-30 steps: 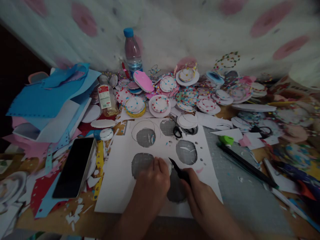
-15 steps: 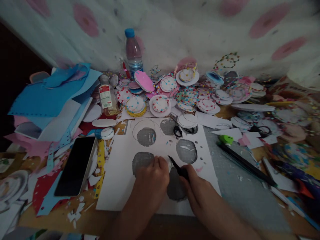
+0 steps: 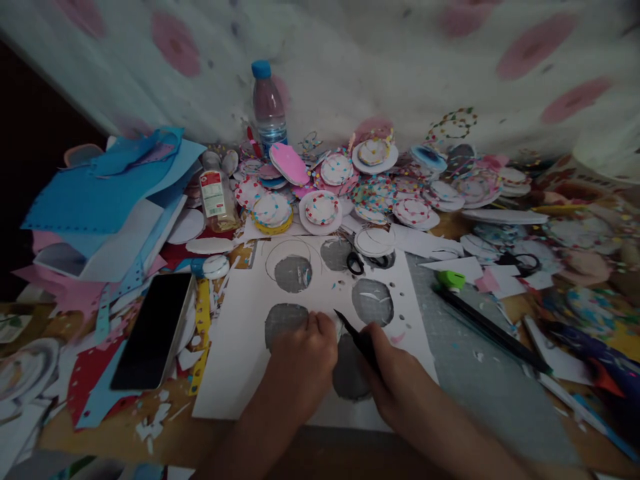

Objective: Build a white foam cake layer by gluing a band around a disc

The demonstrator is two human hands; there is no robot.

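Observation:
A white sheet of paper with several round holes cut through it lies on a grey cutting mat. My left hand rests closed over the middle of the sheet, beside a hole at its left; whatever its curled fingers pinch is hidden. In my right hand is a black craft knife, gripped by its handle. The dark pointed tip is up and to the left, close to my left fingers. Compass-like circles are drawn around the upper left hole. Black-handled scissors and a white paper disc lie at the sheet's top edge.
A black phone lies at left among paper scraps. Blue foam sheets are piled behind it. Decorated discs, a glue bottle and a water bottle line the back. A black cutter with a green end lies at right.
My right hand and the knife have shifted very slightly, with the tip a touch higher. The left hand stays in place on the sheet. The view has tilted a little.

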